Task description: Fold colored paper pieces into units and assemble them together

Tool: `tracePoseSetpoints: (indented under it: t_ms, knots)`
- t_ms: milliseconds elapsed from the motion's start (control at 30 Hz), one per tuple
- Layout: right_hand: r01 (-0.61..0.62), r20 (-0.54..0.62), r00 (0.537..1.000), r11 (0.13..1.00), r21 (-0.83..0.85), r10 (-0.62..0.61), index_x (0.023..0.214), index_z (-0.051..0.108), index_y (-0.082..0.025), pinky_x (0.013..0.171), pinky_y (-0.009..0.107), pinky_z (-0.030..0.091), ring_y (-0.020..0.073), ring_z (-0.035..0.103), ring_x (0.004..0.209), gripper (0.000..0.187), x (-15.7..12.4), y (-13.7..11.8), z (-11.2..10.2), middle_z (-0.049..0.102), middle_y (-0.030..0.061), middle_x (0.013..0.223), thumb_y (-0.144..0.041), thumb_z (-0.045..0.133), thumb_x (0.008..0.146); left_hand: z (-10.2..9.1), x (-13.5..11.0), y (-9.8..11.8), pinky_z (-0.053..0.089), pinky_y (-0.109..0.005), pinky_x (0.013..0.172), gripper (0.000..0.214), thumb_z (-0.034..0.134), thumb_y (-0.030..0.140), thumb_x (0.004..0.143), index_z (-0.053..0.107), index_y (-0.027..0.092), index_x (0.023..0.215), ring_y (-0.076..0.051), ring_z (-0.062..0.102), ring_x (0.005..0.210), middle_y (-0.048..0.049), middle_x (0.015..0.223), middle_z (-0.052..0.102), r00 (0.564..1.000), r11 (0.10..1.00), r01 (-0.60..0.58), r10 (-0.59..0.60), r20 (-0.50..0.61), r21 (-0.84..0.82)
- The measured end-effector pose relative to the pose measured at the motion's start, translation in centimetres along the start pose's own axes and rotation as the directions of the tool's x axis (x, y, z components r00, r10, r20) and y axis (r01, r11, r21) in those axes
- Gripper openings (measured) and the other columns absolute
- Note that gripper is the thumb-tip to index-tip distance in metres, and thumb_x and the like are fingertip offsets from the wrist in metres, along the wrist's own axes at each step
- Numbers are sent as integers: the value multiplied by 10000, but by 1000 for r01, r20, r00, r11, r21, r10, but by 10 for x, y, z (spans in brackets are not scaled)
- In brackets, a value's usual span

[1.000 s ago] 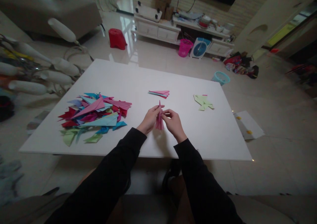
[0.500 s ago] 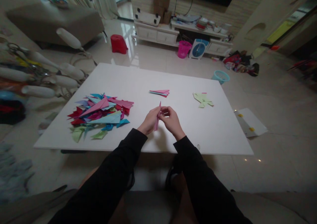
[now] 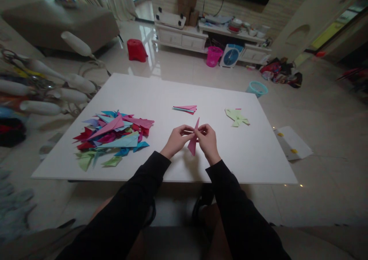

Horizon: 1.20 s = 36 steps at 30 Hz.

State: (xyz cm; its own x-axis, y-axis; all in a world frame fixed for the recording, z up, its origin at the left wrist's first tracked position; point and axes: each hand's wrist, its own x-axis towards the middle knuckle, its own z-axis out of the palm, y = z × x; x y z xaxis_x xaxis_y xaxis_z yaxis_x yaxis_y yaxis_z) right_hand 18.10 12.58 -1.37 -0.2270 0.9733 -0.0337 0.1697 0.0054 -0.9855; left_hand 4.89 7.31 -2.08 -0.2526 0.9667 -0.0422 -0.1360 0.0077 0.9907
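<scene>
A pink paper plane (image 3: pixel 193 147) is held just above the white table (image 3: pixel 155 93), its narrow tip pointing away from me. Fingers and thumb of my left hand (image 3: pixel 177 139) pinch its middle from the left side. From the other side my right hand (image 3: pixel 209 142) grips it too, thumb and fingertips together. Beyond my hands lies a small stack of folded paper planes (image 3: pixel 184 108), pink and light blue. A pale green folded paper piece (image 3: pixel 238 116) rests to the right. On the left spreads a pile of colourful folded papers (image 3: pixel 115 131).
White lamp arms (image 3: pixel 71 95) stand close to the table's left edge. A turquoise basket (image 3: pixel 257 88) is on the floor past the far right corner. Further back are a red stool (image 3: pixel 137 50), a pink bin (image 3: pixel 214 56) and a blue-and-white fan (image 3: pixel 230 56).
Both hands have shifted slightly right with the pink paper plane. It was seen nearly edge-on and now shows a broad face. My left hand has moved from around it to a fingertip pinch.
</scene>
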Motion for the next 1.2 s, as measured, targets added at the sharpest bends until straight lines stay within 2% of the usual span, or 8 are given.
tracePoseSetpoints:
  t_ms: [200,367,600,700,800,867,1067,1200]
  knots:
    - [-101,92,992,978,184,86,786,621,-200,580,275,557,155,637,724,302,1,-3,0,634,-6,797,-466,756,739,4,3,-4,554,-394,884,362,875,322,672,763,129,957,-234,722,905,-105,951,781,997,986,80,-82,-8,-147]
    - [-100,43,995,972,213,93,789,618,-196,627,295,578,155,660,736,287,-1,-2,-1,650,-6,814,-413,789,712,5,1,-5,542,-398,915,354,862,349,696,797,132,968,-239,725,922,-110,950,792,996,978,90,-93,-8,-188]
    - [-100,33,995,977,190,95,803,617,-201,664,321,574,177,676,759,210,-4,-5,-2,662,-1,814,-334,733,690,3,-3,-7,541,-384,894,347,868,344,682,790,133,946,-235,723,921,-111,933,782,992,965,114,-122,-19,-235]
    - [-54,13,999,984,169,52,811,604,-207,675,319,559,166,642,744,161,-2,-1,-1,654,-2,811,-297,665,694,1,-2,-7,531,-327,807,354,829,332,710,763,134,996,-198,704,858,-98,951,772,993,972,93,-107,-57,-214]
    - [9,-36,999,994,105,-5,837,592,-213,682,303,521,163,612,747,175,2,3,-1,646,-3,806,-260,626,672,-2,0,-4,449,-251,627,359,764,297,735,721,157,1063,-132,618,648,-32,792,739,984,981,118,-136,-112,-153]
    - [26,-46,999,997,73,-22,854,586,-215,684,299,500,166,609,738,198,3,5,-2,643,-5,784,-248,626,663,-4,0,-1,396,-233,579,343,746,257,719,702,158,1045,-112,565,580,-5,719,708,983,986,129,-141,-115,-110]
    - [71,-48,996,997,-4,-71,861,572,-223,691,311,500,170,609,716,185,3,3,-5,641,1,794,-242,632,687,-9,4,-3,426,-249,618,290,796,257,662,701,135,908,-122,579,611,-10,672,678,987,992,106,-113,-112,-64]
    - [113,-42,992,992,-64,-116,853,568,-230,684,314,504,171,600,705,169,0,0,-5,641,0,795,-239,640,701,-10,5,-7,473,-277,655,218,795,274,679,729,139,837,-156,626,669,-42,714,704,988,997,66,-60,-141,36]
